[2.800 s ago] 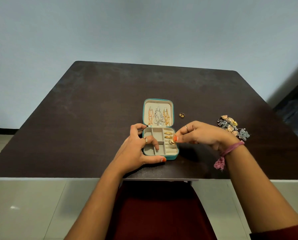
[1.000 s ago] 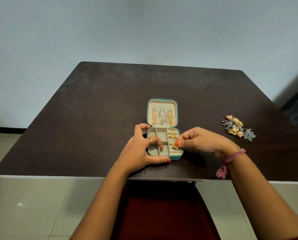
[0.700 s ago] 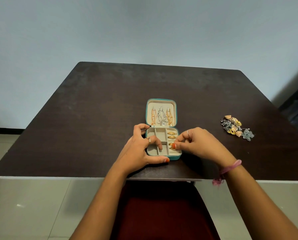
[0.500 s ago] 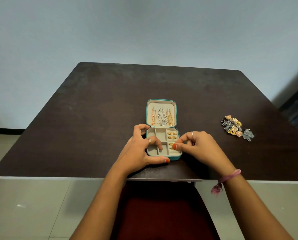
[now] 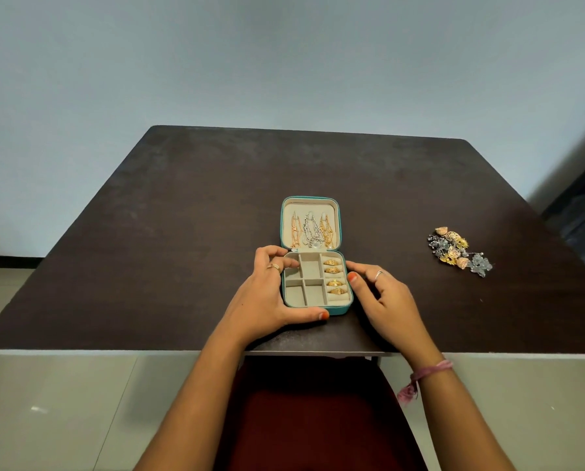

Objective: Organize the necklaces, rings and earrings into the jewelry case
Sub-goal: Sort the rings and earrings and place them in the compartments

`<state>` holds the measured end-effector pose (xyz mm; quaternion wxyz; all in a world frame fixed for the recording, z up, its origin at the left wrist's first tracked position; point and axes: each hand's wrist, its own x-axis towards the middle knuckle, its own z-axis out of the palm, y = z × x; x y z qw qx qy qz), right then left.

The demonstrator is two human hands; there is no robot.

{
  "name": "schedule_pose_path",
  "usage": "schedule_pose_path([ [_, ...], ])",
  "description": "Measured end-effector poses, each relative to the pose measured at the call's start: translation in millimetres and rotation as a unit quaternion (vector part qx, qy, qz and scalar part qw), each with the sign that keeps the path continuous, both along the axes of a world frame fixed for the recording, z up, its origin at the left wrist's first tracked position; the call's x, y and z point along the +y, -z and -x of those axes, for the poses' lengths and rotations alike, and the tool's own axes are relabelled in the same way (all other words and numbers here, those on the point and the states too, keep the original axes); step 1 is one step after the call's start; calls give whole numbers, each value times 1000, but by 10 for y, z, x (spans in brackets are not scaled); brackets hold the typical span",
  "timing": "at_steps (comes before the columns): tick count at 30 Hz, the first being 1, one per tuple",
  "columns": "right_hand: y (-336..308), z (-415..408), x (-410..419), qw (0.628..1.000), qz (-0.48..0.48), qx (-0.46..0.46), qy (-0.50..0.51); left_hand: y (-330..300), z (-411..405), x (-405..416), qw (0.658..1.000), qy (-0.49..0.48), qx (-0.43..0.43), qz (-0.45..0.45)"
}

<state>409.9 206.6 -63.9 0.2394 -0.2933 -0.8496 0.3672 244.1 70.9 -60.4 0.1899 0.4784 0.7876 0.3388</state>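
A small teal jewelry case [image 5: 339, 310] lies open near the table's front edge. Its raised lid [image 5: 311, 206] holds gold and silver necklaces [image 5: 313, 230]. Several gold rings [image 5: 332, 277] sit in the ring rolls on the case's right side. My left hand [image 5: 266, 294] grips the case's left side, thumb on the front wall, fingers at the back left corner. My right hand [image 5: 382, 297] rests just right of the case, fingers apart, holding nothing. A pile of earrings [image 5: 459, 251] lies on the table to the right.
The dark brown table [image 5: 182, 232] has its front edge just below my wrists. A pale wall stands behind it. Light floor tiles show below, and a dark red garment covers my lap.
My right hand placed a gold ring into the ring rolls, then drew back to the right and opened. The loose ring beside the lid is gone. My left hand stayed on the case.
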Motion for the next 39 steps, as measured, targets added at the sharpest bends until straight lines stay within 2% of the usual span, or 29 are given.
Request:
schedule_pose_path([
  [27, 16, -10, 22, 1000, -12, -3, -5, -11, -32, 5, 1000, 1, 14, 14],
  [39, -83, -146, 90, 997, 80, -16, -18, -24, -45, -7, 999, 0, -35, -28],
])
